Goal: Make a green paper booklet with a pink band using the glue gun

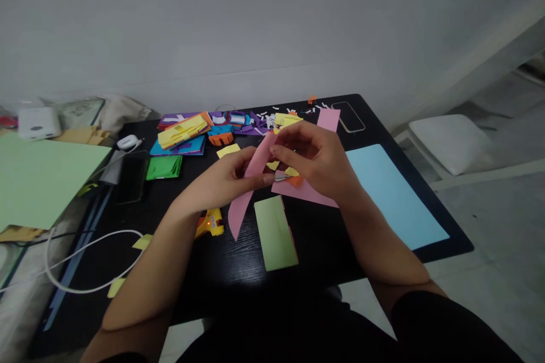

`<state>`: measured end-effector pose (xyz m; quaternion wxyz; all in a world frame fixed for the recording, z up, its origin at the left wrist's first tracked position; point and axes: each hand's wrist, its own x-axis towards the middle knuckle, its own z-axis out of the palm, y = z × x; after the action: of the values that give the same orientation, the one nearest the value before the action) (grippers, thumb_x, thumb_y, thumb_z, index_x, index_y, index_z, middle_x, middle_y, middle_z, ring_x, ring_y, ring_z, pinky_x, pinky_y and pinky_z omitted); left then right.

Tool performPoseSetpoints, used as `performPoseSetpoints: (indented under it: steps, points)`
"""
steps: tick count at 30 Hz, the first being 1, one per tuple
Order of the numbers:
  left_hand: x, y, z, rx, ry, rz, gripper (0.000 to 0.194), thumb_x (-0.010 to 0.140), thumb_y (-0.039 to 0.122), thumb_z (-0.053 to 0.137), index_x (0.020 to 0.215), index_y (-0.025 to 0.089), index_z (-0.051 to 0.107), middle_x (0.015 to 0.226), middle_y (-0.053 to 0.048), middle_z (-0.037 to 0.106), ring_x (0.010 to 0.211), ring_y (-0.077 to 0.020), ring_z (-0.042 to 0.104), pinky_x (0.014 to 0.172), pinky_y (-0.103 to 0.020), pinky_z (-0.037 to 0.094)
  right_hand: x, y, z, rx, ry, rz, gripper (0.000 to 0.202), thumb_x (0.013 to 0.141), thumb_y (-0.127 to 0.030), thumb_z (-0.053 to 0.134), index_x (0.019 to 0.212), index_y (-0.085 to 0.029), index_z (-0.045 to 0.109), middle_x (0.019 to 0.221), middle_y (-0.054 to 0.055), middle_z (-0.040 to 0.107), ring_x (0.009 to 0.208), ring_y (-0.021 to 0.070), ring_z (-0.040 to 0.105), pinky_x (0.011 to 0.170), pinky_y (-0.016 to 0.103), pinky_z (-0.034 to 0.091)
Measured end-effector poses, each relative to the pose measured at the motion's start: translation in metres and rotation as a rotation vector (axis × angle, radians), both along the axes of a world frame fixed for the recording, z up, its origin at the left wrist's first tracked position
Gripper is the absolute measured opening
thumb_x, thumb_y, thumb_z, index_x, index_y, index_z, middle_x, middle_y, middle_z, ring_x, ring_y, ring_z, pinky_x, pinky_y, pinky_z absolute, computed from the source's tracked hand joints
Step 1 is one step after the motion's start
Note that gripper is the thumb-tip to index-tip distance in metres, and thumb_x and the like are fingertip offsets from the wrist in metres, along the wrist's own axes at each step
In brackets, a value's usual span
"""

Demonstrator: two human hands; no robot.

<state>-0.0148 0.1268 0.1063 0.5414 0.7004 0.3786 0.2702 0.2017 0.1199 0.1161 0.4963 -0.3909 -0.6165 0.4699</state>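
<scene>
A strip of pink paper slants between my hands above the black table. My left hand is closed on its middle, the thumb across the front, and the lower end hangs free. At the upper end, the fingertips of my right hand pinch the strip. A small pointed metal piece shows just under my right fingers; whether it is held or lying there I cannot tell. Below my hands lies a light green rectangular piece with reddish edges. Larger pink paper lies beneath my right hand.
A yellow glue gun with a lit orange light lies by my left forearm. Folded coloured papers, green pieces and scraps fill the back. Blue paper and a phone-shaped case lie right; a white cable loops left.
</scene>
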Motion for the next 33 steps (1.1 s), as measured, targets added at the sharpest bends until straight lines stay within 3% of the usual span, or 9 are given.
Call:
performPoseSetpoints:
  steps: [6,11,15,17,19,21,23,27,33]
  points:
    - [0.005,-0.001,0.000,-0.040,-0.137,0.061,0.049,0.101,0.064,0.056,0.116,0.021,0.074,0.106,-0.011,0.077,0.095,-0.0260,0.076,0.082,-0.038,0.065,0.000,0.000,0.001,0.026,0.013,-0.061,0.035,0.084,-0.053,0.085,0.092,-0.022,0.072,0.089,0.002,0.075,0.077,0.0173,0.071,0.073,0.034,0.063]
    - [0.005,-0.001,0.007,-0.004,-0.103,0.105,0.054,0.099,0.069,0.055,0.101,0.019,0.076,0.091,-0.009,0.079,0.079,-0.0233,0.076,0.075,-0.035,0.063,0.000,0.003,0.001,0.048,-0.024,-0.094,0.031,0.088,-0.053,0.082,0.096,-0.024,0.072,0.093,0.002,0.074,0.072,0.0162,0.068,0.067,0.033,0.061]
    - [-0.007,0.001,0.015,0.076,-0.072,0.242,0.052,0.098,0.067,0.060,0.093,0.017,0.075,0.082,-0.007,0.077,0.074,-0.0192,0.074,0.070,-0.028,0.059,0.004,0.013,-0.012,0.087,-0.118,-0.131,0.027,0.088,-0.040,0.083,0.106,-0.024,0.071,0.105,0.003,0.075,0.079,0.0167,0.070,0.070,0.033,0.059]
    - [-0.014,0.003,0.018,0.099,-0.093,0.301,0.049,0.099,0.064,0.061,0.089,0.017,0.075,0.078,-0.006,0.076,0.071,-0.0173,0.072,0.068,-0.026,0.057,0.003,0.016,-0.024,0.050,-0.291,-0.013,0.022,0.086,-0.030,0.084,0.102,-0.022,0.072,0.099,0.003,0.075,0.081,0.0171,0.070,0.073,0.032,0.057]
    - [-0.019,0.003,0.019,0.120,-0.121,0.332,0.047,0.100,0.061,0.060,0.088,0.019,0.076,0.075,-0.005,0.075,0.067,-0.0162,0.070,0.066,-0.025,0.056,-0.002,0.014,-0.041,-0.034,-0.555,0.226,0.017,0.085,-0.024,0.085,0.097,-0.019,0.073,0.091,0.002,0.075,0.080,0.0173,0.069,0.075,0.032,0.054]
    - [-0.021,0.002,0.021,0.142,-0.139,0.340,0.046,0.101,0.060,0.060,0.087,0.020,0.076,0.074,-0.005,0.074,0.065,-0.0160,0.069,0.064,-0.025,0.055,-0.011,0.009,-0.061,-0.059,-0.779,0.422,0.024,0.082,-0.023,0.089,0.101,-0.018,0.074,0.098,0.005,0.076,0.090,0.0206,0.070,0.081,0.033,0.052]
    - [-0.021,0.000,0.023,0.151,-0.138,0.328,0.046,0.101,0.060,0.059,0.086,0.020,0.076,0.077,-0.005,0.075,0.067,-0.0160,0.069,0.064,-0.025,0.055,-0.019,0.005,-0.080,-0.034,-0.930,0.506,0.031,0.081,-0.026,0.092,0.106,-0.018,0.075,0.107,0.008,0.076,0.101,0.0251,0.069,0.087,0.035,0.050]
    - [-0.019,-0.003,0.027,0.146,-0.127,0.312,0.045,0.102,0.058,0.059,0.085,0.019,0.074,0.082,-0.006,0.076,0.070,-0.0171,0.071,0.065,-0.026,0.055,-0.027,0.005,-0.105,-0.012,-0.952,0.517,0.017,0.085,-0.027,0.089,0.094,-0.019,0.077,0.100,0.006,0.077,0.096,0.0235,0.069,0.084,0.033,0.048]
    - [-0.022,-0.005,0.030,0.184,-0.147,0.298,0.042,0.103,0.054,0.057,0.085,0.019,0.072,0.085,-0.007,0.076,0.069,-0.0155,0.070,0.065,-0.025,0.054,-0.032,0.009,-0.108,0.011,-0.887,0.427,0.009,0.097,-0.019,0.073,0.089,-0.017,0.076,0.093,0.006,0.078,0.091,0.0199,0.069,0.083,0.031,0.048]
